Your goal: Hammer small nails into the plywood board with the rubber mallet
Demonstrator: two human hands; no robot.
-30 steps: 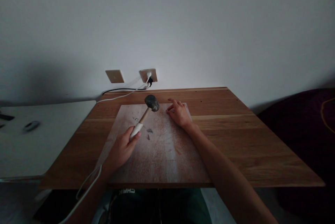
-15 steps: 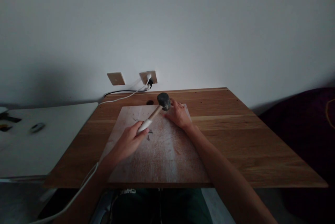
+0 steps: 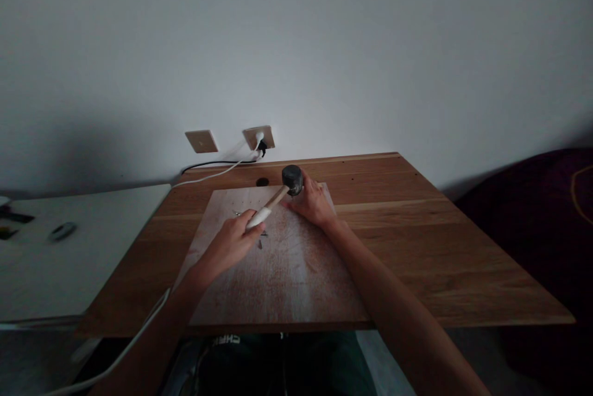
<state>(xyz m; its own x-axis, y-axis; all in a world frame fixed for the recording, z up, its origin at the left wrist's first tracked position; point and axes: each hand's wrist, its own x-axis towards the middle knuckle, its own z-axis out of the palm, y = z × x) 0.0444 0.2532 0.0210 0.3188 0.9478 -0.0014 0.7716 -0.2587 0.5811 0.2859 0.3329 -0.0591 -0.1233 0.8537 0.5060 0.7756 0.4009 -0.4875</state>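
Observation:
My left hand [image 3: 231, 238] is wrapped round the white grip of a rubber mallet [image 3: 291, 180]. The mallet has a dark head and a wooden shaft slanting away to the right. Right behind the head, my right hand [image 3: 314, 201] rests on the far right part of a pale, reddish-streaked board [image 3: 287, 278]. Its thumb and fingers are bent in under the mallet head, which hides their tips; whatever they hold there is too small to make out. Small metal pieces [image 3: 260, 243] lie on the board beside my left hand, with a shiny bit [image 3: 237, 214] farther back.
The board lies on a brown wooden table [image 3: 417, 248] against a wall. A white cable [image 3: 210, 178] runs from the wall socket [image 3: 252, 136] along the left side. At left, a white table [image 3: 46, 266] carries a computer mouse [image 3: 62, 231]. Dark purple fabric [image 3: 532, 223] stands at right.
The mallet head has shifted slightly to the right, close above my right hand's fingertips. My left hand has moved a little with it. The camera view has shifted slightly.

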